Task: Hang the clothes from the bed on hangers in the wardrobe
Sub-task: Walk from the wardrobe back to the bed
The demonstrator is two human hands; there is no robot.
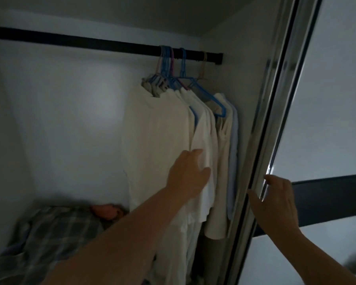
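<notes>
The left hand (188, 174) lies open against the pale hanging shirts (158, 140) at centre frame, with their blue hangers (173, 66) straight above on the rail (90, 43), while the right hand (275, 202) grips the door edge (261, 161) at right.

A crumpled grey-and-white plaid cloth (49, 239) is seen at the lower left of the frame, and a blurred pinkish-orange bundle (106, 211) is seen just beside it, at its upper right.
</notes>
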